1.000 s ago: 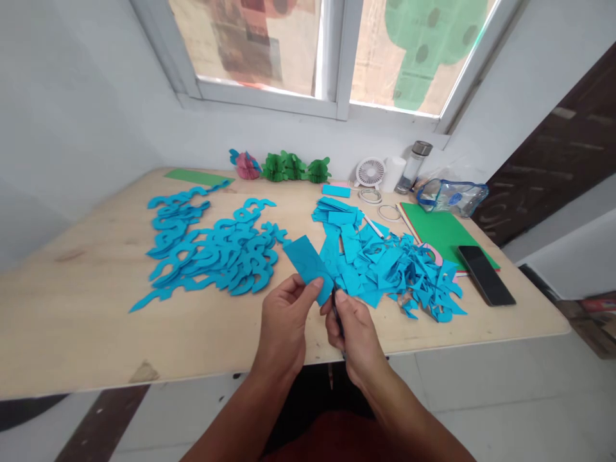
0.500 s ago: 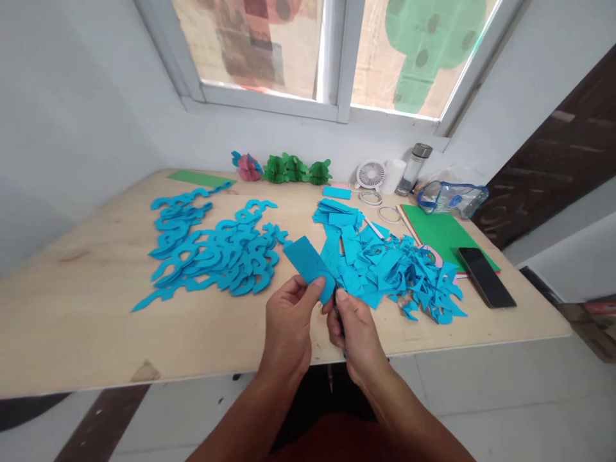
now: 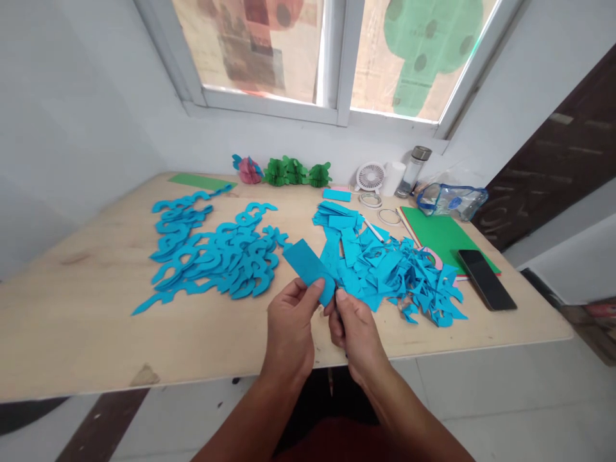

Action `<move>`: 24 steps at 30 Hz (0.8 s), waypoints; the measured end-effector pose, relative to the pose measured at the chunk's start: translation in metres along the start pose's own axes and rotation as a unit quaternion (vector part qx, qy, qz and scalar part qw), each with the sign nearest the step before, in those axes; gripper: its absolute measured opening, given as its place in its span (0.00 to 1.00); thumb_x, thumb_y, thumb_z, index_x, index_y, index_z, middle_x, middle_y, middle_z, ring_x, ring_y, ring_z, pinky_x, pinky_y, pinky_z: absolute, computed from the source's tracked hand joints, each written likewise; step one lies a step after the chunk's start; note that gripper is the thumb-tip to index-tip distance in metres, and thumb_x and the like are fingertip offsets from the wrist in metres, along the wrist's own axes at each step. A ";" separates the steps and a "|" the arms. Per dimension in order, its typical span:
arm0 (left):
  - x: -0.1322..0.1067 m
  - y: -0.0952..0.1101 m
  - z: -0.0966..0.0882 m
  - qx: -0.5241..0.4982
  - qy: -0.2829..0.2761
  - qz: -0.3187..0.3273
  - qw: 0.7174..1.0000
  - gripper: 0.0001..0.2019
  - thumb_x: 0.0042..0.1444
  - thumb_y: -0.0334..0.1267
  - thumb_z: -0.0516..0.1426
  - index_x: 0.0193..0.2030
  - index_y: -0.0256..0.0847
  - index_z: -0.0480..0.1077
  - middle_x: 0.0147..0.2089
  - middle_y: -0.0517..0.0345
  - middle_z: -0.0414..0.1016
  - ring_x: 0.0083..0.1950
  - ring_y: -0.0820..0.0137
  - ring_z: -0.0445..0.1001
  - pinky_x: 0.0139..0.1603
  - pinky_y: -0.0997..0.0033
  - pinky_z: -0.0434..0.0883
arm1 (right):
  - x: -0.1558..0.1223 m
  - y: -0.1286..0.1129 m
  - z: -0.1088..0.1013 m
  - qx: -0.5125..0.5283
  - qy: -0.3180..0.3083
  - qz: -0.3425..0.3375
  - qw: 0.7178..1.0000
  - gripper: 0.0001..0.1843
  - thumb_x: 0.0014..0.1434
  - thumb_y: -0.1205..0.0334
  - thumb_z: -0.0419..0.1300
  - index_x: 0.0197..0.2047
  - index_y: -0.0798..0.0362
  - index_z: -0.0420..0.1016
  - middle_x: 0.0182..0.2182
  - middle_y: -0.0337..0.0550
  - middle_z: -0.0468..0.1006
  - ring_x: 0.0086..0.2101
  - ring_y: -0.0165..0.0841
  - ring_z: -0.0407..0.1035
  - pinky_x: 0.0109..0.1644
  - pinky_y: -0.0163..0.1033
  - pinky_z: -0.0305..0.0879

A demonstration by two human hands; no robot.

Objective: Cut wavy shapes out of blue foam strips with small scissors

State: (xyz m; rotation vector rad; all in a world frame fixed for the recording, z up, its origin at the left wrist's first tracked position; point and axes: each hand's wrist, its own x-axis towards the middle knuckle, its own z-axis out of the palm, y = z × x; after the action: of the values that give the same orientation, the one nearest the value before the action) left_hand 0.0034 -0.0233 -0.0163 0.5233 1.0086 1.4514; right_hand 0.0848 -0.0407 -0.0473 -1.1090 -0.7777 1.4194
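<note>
Between thumb and fingers, my left hand (image 3: 292, 317) pinches a blue paper strip (image 3: 304, 260), which slants up to the left and has a rounded lower end. My right hand (image 3: 355, 324) is closed around dark-handled scissors (image 3: 337, 307), mostly hidden by the fingers, at the strip's lower right edge. Just beyond my right hand spreads a heap of blue paper scraps (image 3: 385, 263). To the left lies a pile of wavy blue paper cutouts (image 3: 219, 253), overlapping one another.
A black phone (image 3: 486, 279) lies at right beside green paper sheets (image 3: 433, 234). Along the back stand green paper decorations (image 3: 294, 171), a pink one (image 3: 249, 169), a small white fan (image 3: 370, 176), a bottle (image 3: 414, 170) and a clear pouch (image 3: 452, 200). Tape rolls (image 3: 370, 201) lie before the fan.
Both hands stay almost in place, with the strip and scissors still held together. The camera view has shifted slightly.
</note>
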 end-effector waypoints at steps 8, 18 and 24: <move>0.001 0.000 -0.004 -0.012 0.002 -0.017 1.000 0.07 0.42 0.35 0.65 0.30 0.39 0.75 0.28 0.62 0.76 0.31 0.72 0.72 0.38 0.70 0.69 | -0.004 0.002 -0.014 0.015 0.034 0.009 0.999 0.22 0.54 0.41 0.58 0.33 0.55 0.71 0.13 0.28 0.57 0.14 0.22 0.43 0.16 0.30 0.36; -0.011 0.002 -0.014 0.021 -0.067 -0.080 0.994 0.07 0.45 0.38 0.64 0.31 0.38 0.77 0.34 0.53 0.80 0.37 0.66 0.75 0.40 0.67 0.69 | 0.007 -0.008 -0.015 -0.001 0.022 -0.031 0.999 0.13 0.51 0.52 0.64 0.31 0.53 0.70 0.14 0.26 0.51 0.15 0.22 0.40 0.18 0.32 0.36; -0.003 0.014 -0.022 0.039 -0.090 -0.063 0.993 0.05 0.45 0.37 0.65 0.28 0.39 0.76 0.31 0.57 0.78 0.34 0.69 0.73 0.39 0.69 0.69 | 0.009 -0.027 -0.029 -0.121 -0.041 -0.067 0.989 0.10 0.53 0.55 0.63 0.29 0.53 0.73 0.17 0.30 0.55 0.18 0.25 0.43 0.20 0.33 0.39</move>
State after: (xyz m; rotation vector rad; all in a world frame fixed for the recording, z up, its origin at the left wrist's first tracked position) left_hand -0.0221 -0.0302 -0.0152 0.6241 0.9412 1.2339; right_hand 0.1222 -0.0308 -0.0346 -1.1632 -1.0878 1.2870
